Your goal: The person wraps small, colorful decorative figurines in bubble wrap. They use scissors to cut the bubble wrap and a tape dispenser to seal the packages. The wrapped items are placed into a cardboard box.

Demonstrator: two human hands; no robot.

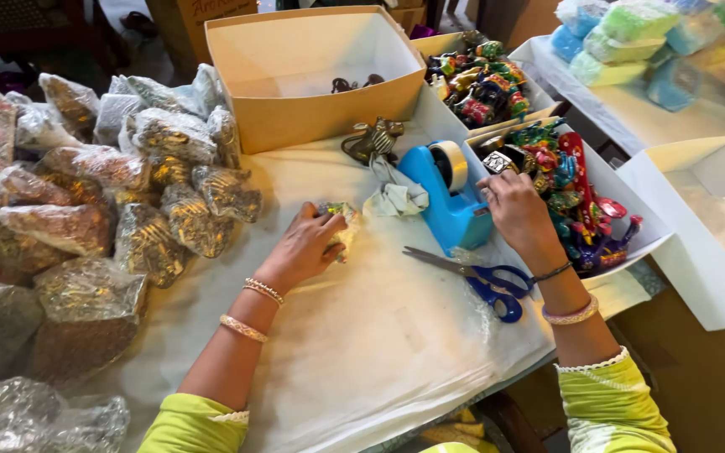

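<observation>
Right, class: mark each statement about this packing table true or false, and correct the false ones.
1. The left hand rests on a small wrapped item. True.
2. The scissors have red handles. False: they are blue.
3. The right hand is at the blue tape dispenser. True.
4. The tan box is packed full. False: it holds only a couple of small dark pieces.
5. Wrapped bundles lie at the person's left. True.
</observation>
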